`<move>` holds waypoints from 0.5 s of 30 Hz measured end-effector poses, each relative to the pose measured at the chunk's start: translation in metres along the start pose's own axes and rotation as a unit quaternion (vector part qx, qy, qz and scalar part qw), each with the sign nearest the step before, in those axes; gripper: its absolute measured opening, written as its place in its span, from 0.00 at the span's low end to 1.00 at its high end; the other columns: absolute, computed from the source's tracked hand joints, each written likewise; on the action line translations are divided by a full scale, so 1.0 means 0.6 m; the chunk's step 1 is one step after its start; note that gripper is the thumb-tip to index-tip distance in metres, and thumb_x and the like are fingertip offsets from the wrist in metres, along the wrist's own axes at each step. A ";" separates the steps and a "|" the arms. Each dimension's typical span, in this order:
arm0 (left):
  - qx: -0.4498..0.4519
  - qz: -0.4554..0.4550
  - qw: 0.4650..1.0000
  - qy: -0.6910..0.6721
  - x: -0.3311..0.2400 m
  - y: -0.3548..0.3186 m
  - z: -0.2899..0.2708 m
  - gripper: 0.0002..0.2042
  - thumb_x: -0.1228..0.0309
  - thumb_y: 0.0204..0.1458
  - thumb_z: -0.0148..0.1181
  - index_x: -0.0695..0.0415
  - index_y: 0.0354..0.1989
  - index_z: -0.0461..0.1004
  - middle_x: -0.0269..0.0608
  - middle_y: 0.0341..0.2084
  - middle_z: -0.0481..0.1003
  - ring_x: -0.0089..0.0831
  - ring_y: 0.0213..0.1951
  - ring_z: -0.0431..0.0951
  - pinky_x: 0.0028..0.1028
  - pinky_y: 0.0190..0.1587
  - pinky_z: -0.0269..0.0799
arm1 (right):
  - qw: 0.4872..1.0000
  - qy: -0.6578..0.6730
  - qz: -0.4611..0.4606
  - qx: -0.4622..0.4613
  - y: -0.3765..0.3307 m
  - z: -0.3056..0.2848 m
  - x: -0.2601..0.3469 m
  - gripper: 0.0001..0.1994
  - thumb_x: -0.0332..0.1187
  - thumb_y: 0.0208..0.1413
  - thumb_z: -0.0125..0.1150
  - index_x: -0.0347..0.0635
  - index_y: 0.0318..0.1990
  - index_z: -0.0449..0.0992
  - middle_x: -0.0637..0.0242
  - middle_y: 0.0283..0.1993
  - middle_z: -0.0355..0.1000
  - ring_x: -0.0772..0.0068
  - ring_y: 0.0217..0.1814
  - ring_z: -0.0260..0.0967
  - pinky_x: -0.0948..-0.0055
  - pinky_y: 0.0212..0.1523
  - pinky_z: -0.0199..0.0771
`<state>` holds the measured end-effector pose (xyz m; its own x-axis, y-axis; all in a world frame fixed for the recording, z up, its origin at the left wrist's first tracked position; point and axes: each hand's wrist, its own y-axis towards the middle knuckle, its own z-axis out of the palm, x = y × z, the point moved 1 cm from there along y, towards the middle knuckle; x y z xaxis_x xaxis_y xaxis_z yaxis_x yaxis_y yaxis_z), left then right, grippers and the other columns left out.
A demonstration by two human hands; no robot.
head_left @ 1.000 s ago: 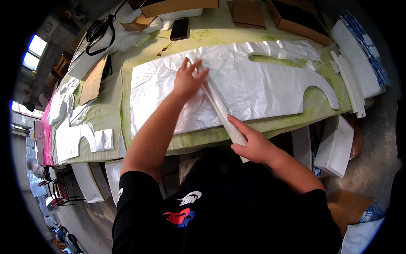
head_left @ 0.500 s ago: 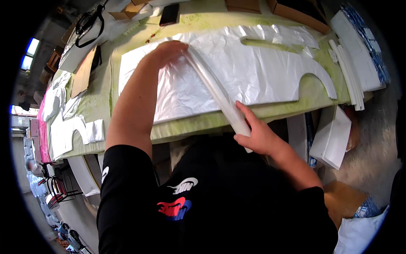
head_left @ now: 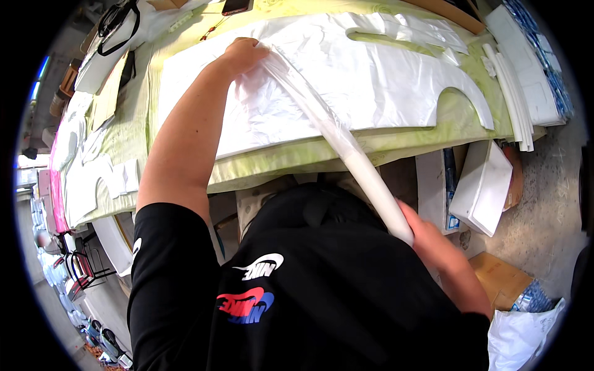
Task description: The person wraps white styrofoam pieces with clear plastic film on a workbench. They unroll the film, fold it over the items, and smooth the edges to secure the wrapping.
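A long white roll (head_left: 378, 184) slants from the green cloth-covered table toward my lap. Its far part lies inside a clear plastic sleeve (head_left: 309, 102), and its near part is bare. My left hand (head_left: 244, 55) is closed on the sleeve's far end, fingers bent over it. Beside my lap, my right hand (head_left: 427, 234) is closed round the roll's near end; some of its fingers are hidden behind the roll. Beneath the sleeve, flat white plastic bags (head_left: 377, 80) with curved cut-outs lie spread over the table.
Thin white rolls (head_left: 508, 99) lie at the table's right end. A white box (head_left: 481, 188) stands below, right of me. A phone (head_left: 236, 6) lies at the far edge, black straps (head_left: 120, 28) at the far left. More white bags (head_left: 102, 185) lie at left.
My right hand has moved down and right with the roll's near end, and more bare white roll now shows below the sleeve. My left hand has shifted slightly up and left, closing on the sleeve.
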<state>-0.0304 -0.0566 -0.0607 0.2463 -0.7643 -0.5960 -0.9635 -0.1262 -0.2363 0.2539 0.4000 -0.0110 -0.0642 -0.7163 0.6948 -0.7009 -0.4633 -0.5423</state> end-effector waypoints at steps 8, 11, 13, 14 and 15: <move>-0.113 0.005 0.990 0.081 0.015 0.005 0.015 0.23 0.56 0.54 0.64 0.59 0.53 0.77 0.51 0.50 0.77 0.43 0.46 0.80 0.39 0.51 0.76 | 0.968 0.213 0.104 -0.088 -0.165 0.087 -0.247 0.30 0.20 0.44 0.65 0.43 0.60 0.70 0.60 0.44 0.76 0.65 0.45 0.76 0.68 0.48 0.76; -0.226 0.052 0.973 0.008 -0.034 -0.050 0.031 0.31 0.55 0.54 0.66 0.56 0.64 0.68 0.54 0.61 0.68 0.49 0.61 0.69 0.42 0.63 0.67 | 0.962 0.178 0.114 -0.172 -0.187 0.093 -0.242 0.29 0.18 0.42 0.63 0.41 0.57 0.72 0.64 0.42 0.74 0.72 0.45 0.73 0.72 0.48 0.74; -0.288 0.207 0.935 0.019 -0.015 -0.089 0.045 0.34 0.58 0.54 0.68 0.55 0.67 0.62 0.55 0.65 0.63 0.52 0.68 0.61 0.44 0.71 0.57 | 0.958 0.161 0.114 -0.208 -0.170 0.068 -0.223 0.29 0.18 0.41 0.63 0.41 0.57 0.72 0.63 0.43 0.75 0.72 0.45 0.74 0.72 0.48 0.74; -0.237 0.316 0.919 -0.006 -0.004 -0.118 0.061 0.34 0.59 0.55 0.68 0.56 0.68 0.61 0.55 0.66 0.61 0.54 0.69 0.59 0.46 0.73 0.54 | 0.971 0.061 0.084 -0.217 -0.142 0.038 -0.176 0.27 0.22 0.44 0.65 0.40 0.57 0.72 0.60 0.44 0.76 0.67 0.45 0.75 0.69 0.47 0.75; -0.158 0.330 0.928 0.074 -0.023 -0.164 0.081 0.41 0.51 0.55 0.67 0.57 0.72 0.56 0.55 0.70 0.57 0.56 0.72 0.55 0.50 0.74 0.49 | 0.971 0.035 0.051 -0.231 -0.115 0.024 -0.157 0.27 0.24 0.45 0.66 0.39 0.57 0.72 0.59 0.44 0.76 0.64 0.45 0.76 0.67 0.48 0.76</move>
<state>0.0661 -0.0027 -0.0665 -0.4030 -0.8161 -0.4141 -0.8878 0.2387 0.3935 0.3184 0.4920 -0.0459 -0.1871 -0.7016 0.6875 -0.9310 -0.0966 -0.3520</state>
